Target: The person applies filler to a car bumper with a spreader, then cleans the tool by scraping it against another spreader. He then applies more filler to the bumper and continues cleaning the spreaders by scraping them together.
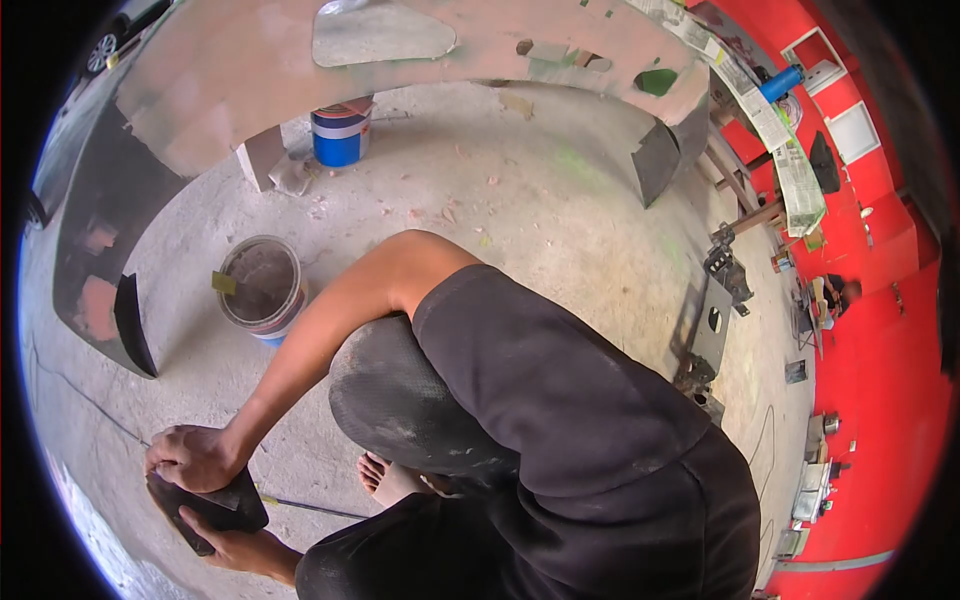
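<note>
In the head view, at the lower left of the frame, we see a dark flat pad gripped at its upper edge by the curled right hand, while the left hand clasps it lower down, thumb across its face. Above, we find an open bucket left of centre and a patchy curved panel spanning the top.

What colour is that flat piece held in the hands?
The flat piece is mostly black or dark grey, best seen in the head view.
</note>
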`<state>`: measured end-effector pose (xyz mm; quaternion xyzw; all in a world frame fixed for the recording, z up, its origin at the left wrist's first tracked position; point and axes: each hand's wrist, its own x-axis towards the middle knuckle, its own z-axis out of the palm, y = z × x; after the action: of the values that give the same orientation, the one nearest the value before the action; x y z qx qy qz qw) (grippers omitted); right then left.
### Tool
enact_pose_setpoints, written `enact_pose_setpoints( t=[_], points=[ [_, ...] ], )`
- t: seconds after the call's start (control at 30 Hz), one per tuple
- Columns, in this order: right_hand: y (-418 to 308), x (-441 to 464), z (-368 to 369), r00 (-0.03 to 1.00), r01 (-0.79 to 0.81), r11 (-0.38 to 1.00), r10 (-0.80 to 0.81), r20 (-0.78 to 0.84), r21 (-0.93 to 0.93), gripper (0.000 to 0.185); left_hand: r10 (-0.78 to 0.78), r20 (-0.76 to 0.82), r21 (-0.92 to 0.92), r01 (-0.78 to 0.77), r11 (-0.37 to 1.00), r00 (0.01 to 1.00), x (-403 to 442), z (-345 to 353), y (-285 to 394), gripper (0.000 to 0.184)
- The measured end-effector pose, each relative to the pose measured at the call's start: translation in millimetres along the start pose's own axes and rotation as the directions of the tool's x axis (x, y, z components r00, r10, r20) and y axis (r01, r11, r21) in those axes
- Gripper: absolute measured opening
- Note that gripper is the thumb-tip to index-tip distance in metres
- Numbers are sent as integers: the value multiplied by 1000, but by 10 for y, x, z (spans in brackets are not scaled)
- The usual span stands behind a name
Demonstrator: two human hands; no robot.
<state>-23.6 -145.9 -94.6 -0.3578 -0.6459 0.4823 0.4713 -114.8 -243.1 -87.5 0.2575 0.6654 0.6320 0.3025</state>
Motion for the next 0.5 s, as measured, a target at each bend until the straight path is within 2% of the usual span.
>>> enact_pose_setpoints(
  t=[0.03,0.1,0.13,0.17,0.23,0.3,0.37,0.4,0.43,0.5],
  points=[
    [-119,-9,-85,999,-5,1000,5,31,4,32,25,31,17,-25,1000,999,-50,-23,9,66],
    [296,210,5,951,277,947,-295,-91,-164,31,68,191,-204,-28,979,979,-109,-56,-226,64],
    [254,262,-66,983,145,988,-150,-107,-52,30,76,133,-148,-56,987,988,-189,-15,-248,62],
    [206,224,-79,990,74,997,-71,-120,21,29,13,114,-105,-1,994,993,-210,6,-218,57],
    [280,143,-12,997,44,999,-42,-71,22,29,74,295,-223,-7,975,952,-138,102,29,51],
    [380,88,53,986,148,987,-152,-72,-57,32,116,298,-151,-74,986,947,3,137,-12,47],
    [472,151,-77,924,357,927,-368,-102,-112,35,341,393,-148,-308,940,854,-120,223,35,46],
    [347,216,-223,996,82,994,-79,-34,74,38,388,439,-83,-393,916,810,-202,216,62,45],
    [227,240,-375,974,-223,952,207,95,208,41,417,491,-22,-468,883,764,-272,218,83,44],
    [92,203,-472,925,-378,870,341,168,315,49,380,520,-99,-387,917,765,-280,262,95,43]
  ],
)
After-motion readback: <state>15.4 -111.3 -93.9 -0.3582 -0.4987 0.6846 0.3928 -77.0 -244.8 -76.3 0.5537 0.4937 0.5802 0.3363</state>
